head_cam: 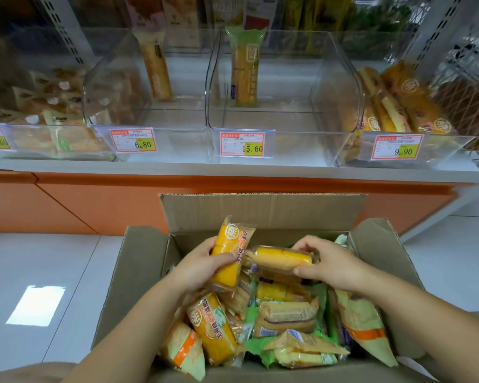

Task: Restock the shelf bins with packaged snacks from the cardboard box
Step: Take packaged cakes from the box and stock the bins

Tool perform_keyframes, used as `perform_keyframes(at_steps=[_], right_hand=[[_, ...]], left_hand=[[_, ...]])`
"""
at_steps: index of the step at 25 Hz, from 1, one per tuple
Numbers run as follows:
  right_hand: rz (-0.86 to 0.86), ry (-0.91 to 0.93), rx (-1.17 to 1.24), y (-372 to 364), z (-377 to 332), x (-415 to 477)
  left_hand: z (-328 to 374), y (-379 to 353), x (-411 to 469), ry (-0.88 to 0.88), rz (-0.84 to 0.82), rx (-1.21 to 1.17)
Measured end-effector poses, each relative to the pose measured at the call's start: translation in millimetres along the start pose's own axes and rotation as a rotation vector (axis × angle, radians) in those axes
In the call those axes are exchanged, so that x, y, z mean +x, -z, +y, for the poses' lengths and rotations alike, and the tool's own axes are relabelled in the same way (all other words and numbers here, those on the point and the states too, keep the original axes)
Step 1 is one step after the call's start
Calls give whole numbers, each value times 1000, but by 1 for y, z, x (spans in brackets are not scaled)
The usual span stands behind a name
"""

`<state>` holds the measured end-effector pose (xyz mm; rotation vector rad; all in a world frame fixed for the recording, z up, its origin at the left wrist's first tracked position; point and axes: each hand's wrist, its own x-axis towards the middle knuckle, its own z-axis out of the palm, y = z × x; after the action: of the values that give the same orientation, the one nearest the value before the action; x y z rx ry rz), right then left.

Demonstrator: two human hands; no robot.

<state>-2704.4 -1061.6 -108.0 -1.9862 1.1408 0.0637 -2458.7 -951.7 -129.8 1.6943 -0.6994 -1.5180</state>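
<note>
Hands first: your left hand (202, 262) is curled around a yellow snack pack (231, 252) and holds it nearly upright above the cardboard box (260, 211). Your right hand (331, 265) pinches a second yellow pack (282, 258) between thumb and fingers; it lies crosswise, one end touching the first pack. Under your hands the box is open, flaps out, and crowded with loose packs (285, 316) in yellow, orange and green wrappers. It sits on the pale floor (53, 261) just in front of the orange shelf base (94, 205). On the shelf above stand clear bins in a row. The middle bin (213, 78), tagged 15.60, has one green-topped pack (245, 76) standing at its back. The bin to its left (94, 87), tagged 6.80, holds one pack (156, 70) leaning at the back. The right bin (343, 150), tagged 9.90, holds several orange packs (393, 106), and the far-left bin's contents are too blurred to tell
</note>
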Motion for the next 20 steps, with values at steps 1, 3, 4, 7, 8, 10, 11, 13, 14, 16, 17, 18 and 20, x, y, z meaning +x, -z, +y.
perform_keyframes(at_steps=[1,3,4,7,8,10,11,13,14,16,17,18,20], right_hand=[[45,79,-1,1,1,-5],[113,270,-54,-1,2,-16],[135,343,-78,-3,2,-19],[186,473,-110,-10,1,-23],[207,500,-110,-11,1,-22],[210,515,-112,-11,2,-21],[205,515,-126,-10,4,-19],[231,460,-104,-11,6,-15],[254,385,-16,-12,5,-14],[273,202,285,-14,0,-14],[281,127,420,-16,-1,-14],[303,63,529,-17,-2,-13],[362,-63,789,-18,-1,-10]], left_hand=[[1,1,1,20,-7,-28],[1,2,1,71,-59,-110],[0,2,1,99,-99,-163],[-3,-1,0,151,-212,-273],[-4,-2,-1,159,-244,-292],[-5,-6,-4,183,-275,-346],[-4,-8,-5,185,-276,-364],[-4,-9,-6,158,-263,-367],[-4,-10,-6,143,-254,-362],[-4,-12,-7,117,-240,-333],[-4,-13,-6,111,-237,-310],[-5,-14,-7,110,-241,-287],[-5,-17,-8,113,-249,-256]])
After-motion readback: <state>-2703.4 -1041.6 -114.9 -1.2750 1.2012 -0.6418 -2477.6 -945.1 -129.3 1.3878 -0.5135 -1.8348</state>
